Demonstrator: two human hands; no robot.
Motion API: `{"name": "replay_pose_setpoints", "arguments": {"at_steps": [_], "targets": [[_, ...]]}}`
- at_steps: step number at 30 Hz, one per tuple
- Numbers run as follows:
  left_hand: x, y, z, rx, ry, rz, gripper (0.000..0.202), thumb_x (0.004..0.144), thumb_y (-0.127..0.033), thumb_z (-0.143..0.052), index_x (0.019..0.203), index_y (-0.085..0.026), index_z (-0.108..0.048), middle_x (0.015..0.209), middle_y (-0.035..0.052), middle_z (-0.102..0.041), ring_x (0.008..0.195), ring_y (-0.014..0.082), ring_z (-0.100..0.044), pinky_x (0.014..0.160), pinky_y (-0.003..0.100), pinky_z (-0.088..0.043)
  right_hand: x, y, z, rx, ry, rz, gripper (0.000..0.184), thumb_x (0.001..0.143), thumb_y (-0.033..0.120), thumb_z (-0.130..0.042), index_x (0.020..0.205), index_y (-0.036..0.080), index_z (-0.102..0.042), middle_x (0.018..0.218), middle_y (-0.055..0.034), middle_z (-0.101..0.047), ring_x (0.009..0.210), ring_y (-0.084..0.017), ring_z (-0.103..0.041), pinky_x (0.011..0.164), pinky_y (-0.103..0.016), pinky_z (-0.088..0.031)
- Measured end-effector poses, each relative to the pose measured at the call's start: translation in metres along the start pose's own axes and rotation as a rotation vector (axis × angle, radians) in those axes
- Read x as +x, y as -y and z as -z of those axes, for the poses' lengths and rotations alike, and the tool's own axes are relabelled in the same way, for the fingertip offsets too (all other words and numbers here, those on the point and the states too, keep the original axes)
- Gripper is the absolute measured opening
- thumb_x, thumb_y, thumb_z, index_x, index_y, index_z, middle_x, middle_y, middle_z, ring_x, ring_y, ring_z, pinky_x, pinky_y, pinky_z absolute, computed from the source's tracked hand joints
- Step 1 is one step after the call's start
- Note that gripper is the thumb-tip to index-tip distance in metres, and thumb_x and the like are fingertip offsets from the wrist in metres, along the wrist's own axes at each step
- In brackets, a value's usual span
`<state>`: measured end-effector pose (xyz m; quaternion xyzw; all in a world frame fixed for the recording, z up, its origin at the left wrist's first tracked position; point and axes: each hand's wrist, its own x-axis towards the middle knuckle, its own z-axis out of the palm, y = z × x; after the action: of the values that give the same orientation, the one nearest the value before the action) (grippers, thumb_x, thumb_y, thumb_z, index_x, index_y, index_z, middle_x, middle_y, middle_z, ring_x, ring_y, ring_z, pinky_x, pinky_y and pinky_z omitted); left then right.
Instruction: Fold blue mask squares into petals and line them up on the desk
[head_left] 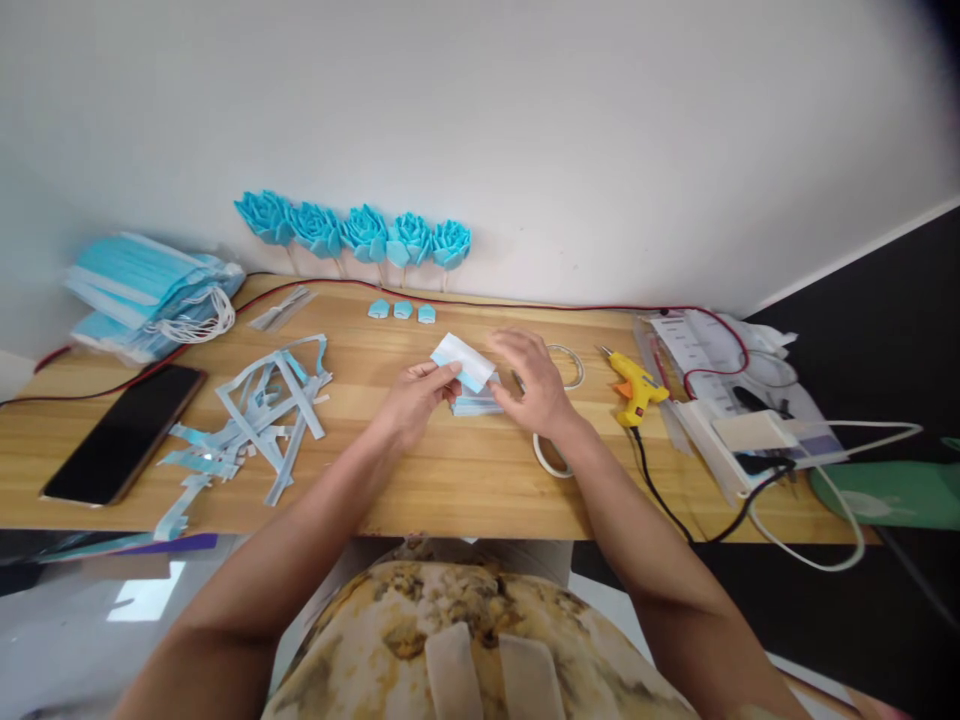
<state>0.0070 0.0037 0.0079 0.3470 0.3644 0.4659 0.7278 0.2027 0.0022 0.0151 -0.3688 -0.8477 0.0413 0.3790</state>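
Observation:
Pinched between the thumb and fingers of my left hand point(420, 398) is a white and light blue piece of face mask fabric point(465, 361), tilted above the table. My right hand point(531, 380) is beside its right end, fingers curved and apart. The right thumb is close to the piece's lower corner; whether it touches I cannot tell. Under the held piece lies a small stack of similar fabric pieces point(478, 404), partly hidden. A tape roll point(568, 368) lies behind my right hand, and another tape roll point(551, 458) is partly covered by my right wrist.
Blue fabric flowers point(365, 232) on sticks lean against the wall, with folded blue pieces point(403, 310) before them. Fabric strips point(274, 400), a phone point(124, 435) and bagged masks point(142, 290) lie left. Rightward are a yellow glue gun point(634, 387) and a power strip point(709, 450) with cables.

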Motion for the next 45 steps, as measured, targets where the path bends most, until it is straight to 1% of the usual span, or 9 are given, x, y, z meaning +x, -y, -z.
{"name": "replay_pose_setpoints", "arguments": {"at_steps": [6,10,14,18,22,29,34,39,45], "targets": [[0.001,0.005,0.002,0.09,0.018,-0.003,0.028,0.065,-0.038,-0.077,0.062,-0.014,-0.064,0.058,0.0021,-0.058,0.055,0.0107,-0.05,0.056,0.026,-0.04,-0.001,0.003,-0.011,0.032,0.081,0.031,0.051,0.084,0.012,-0.051,0.131,0.033,-0.046,0.135,-0.002,-0.054,0.127,-0.026,-0.045,0.106,-0.053,-0.038],[0.002,0.007,0.003,0.23,-0.026,-0.059,0.03,0.066,-0.04,-0.076,0.059,-0.014,-0.063,0.057,0.0014,-0.058,0.055,0.0106,-0.049,0.057,0.025,-0.039,-0.003,0.003,-0.012,0.06,0.075,0.015,0.023,0.088,0.018,-0.053,0.103,0.032,-0.064,0.126,-0.0004,-0.06,0.123,-0.025,-0.047,0.103,-0.051,-0.04],[0.001,0.006,0.003,0.399,-0.082,-0.123,0.036,0.069,-0.044,-0.072,0.052,-0.016,-0.059,0.053,0.0001,-0.054,0.054,0.0108,-0.047,0.056,0.025,-0.037,-0.003,0.003,-0.014,0.111,0.067,-0.058,0.009,0.088,0.029,-0.06,0.086,0.03,-0.069,0.12,-0.0011,-0.063,0.119,-0.025,-0.049,0.102,-0.05,-0.04],[0.0,0.002,0.001,0.501,-0.104,-0.173,0.035,0.071,-0.042,-0.071,0.052,-0.016,-0.058,0.052,-0.0014,-0.05,0.052,0.0101,-0.043,0.052,0.024,-0.032,-0.002,0.004,-0.015,0.212,0.001,-0.16,0.01,0.088,0.03,-0.06,0.087,0.029,-0.07,0.123,-0.0026,-0.061,0.119,-0.024,-0.051,0.102,-0.049,-0.04],[-0.002,0.001,-0.002,0.494,-0.081,-0.173,0.032,0.069,-0.042,-0.072,0.055,-0.016,-0.061,0.055,-0.0012,-0.052,0.054,0.0105,-0.043,0.053,0.024,-0.032,-0.003,0.005,-0.016,0.365,-0.011,-0.307,0.01,0.088,0.029,-0.06,0.089,0.026,-0.069,0.125,-0.0046,-0.06,0.118,-0.022,-0.054,0.102,-0.045,-0.04],[-0.003,0.005,-0.001,0.532,-0.069,-0.173,0.037,0.072,-0.043,-0.071,0.051,-0.017,-0.055,0.052,-0.0012,-0.051,0.054,0.0113,-0.045,0.052,0.024,-0.034,-0.008,0.003,-0.024,0.645,-0.043,-0.516,0.017,0.081,0.038,-0.067,0.081,0.021,-0.065,0.099,-0.0038,-0.068,0.09,-0.017,-0.063,0.08,-0.03,-0.05],[-0.003,0.005,-0.001,0.517,-0.061,-0.147,0.036,0.069,-0.045,-0.073,0.052,-0.017,-0.057,0.052,-0.001,-0.052,0.053,0.0112,-0.045,0.052,0.024,-0.032,-0.008,0.006,-0.025,0.613,-0.059,-0.567,0.02,0.079,0.039,-0.068,0.08,0.02,-0.064,0.075,0.0003,-0.064,0.067,-0.012,-0.057,0.064,-0.025,-0.045],[-0.003,0.004,-0.003,0.523,-0.078,-0.145,0.037,0.067,-0.047,-0.072,0.053,-0.016,-0.059,0.053,-0.0009,-0.053,0.053,0.0102,-0.043,0.052,0.024,-0.031,-0.007,0.009,-0.023,0.61,-0.086,-0.548,0.019,0.08,0.037,-0.068,0.078,0.019,-0.062,0.076,-0.0003,-0.065,0.066,-0.012,-0.056,0.063,-0.025,-0.044],[-0.003,0.002,-0.004,0.558,-0.099,-0.127,0.037,0.07,-0.049,-0.065,0.057,-0.014,-0.061,0.057,0.0003,-0.059,0.055,0.0104,-0.047,0.054,0.023,-0.036,-0.005,0.009,-0.022,0.597,-0.1,-0.593,0.018,0.078,0.036,-0.069,0.077,0.019,-0.062,0.076,-0.0002,-0.065,0.064,-0.011,-0.054,0.06,-0.024,-0.043]]}}
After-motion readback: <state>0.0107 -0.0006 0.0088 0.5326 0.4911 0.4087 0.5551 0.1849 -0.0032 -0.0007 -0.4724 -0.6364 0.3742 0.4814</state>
